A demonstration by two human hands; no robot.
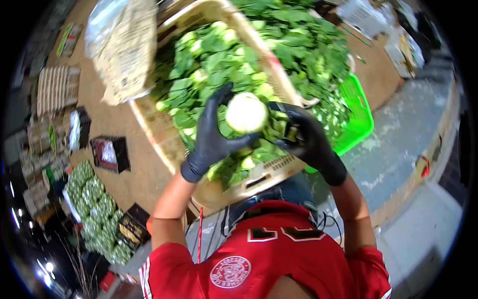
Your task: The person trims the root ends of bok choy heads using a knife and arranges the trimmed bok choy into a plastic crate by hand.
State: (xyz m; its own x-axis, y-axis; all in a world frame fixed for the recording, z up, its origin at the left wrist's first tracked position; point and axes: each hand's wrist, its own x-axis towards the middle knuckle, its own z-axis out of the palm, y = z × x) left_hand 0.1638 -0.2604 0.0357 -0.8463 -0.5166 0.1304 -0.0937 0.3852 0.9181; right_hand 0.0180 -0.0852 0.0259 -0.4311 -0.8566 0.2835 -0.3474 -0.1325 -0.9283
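Observation:
Over the crate I hold a head of bok choy, its pale round base turned up toward me. My left hand, in a black glove, grips it from the left between fingers and thumb. On the other side my right hand, also gloved in black, has its fingers curled round some of the green leaves. Whether those leaves belong to the same head is hard to tell. Beneath both hands, more bok choy fills a cream plastic crate.
Another heap of leafy greens lies beyond the crate's right wall. A bright green basket with leaf scraps stands at the right. A printed sack rests at the crate's far left. Dark crates and bagged greens are on the left.

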